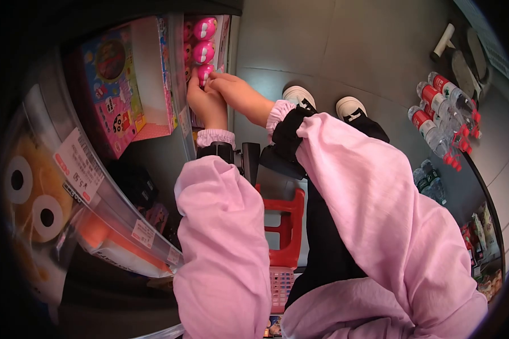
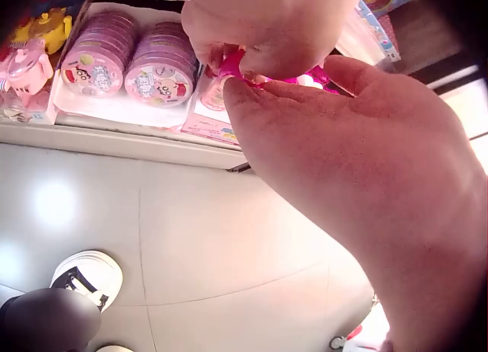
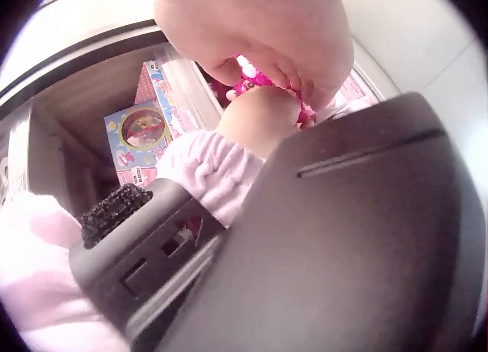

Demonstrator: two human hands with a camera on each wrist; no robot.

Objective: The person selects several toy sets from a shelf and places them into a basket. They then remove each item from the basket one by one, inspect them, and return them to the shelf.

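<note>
Both hands meet at the front of a shelf, around a glossy pink ball-shaped toy [image 1: 205, 72] with light markings. The left hand [image 1: 207, 106] holds it from the left, with the thumb side up against it. From the right, the right hand [image 1: 240, 97] curls its fingers over the same toy. In the left wrist view, pink shows between the left hand [image 2: 274, 28] above and the right hand [image 2: 358, 150] below. Fingers hide most of the toy in both wrist views. More pink balls [image 1: 204, 52] stand in a row just beyond it.
Boxed toys [image 1: 116, 90] stand left of the hands behind a clear shelf edge with price tags [image 1: 79, 164]. Round pink tubs [image 2: 162, 73] sit along the shelf. A red and pink basket [image 1: 281, 282] is below the arms. Bottled water packs [image 1: 444, 113] stand at right.
</note>
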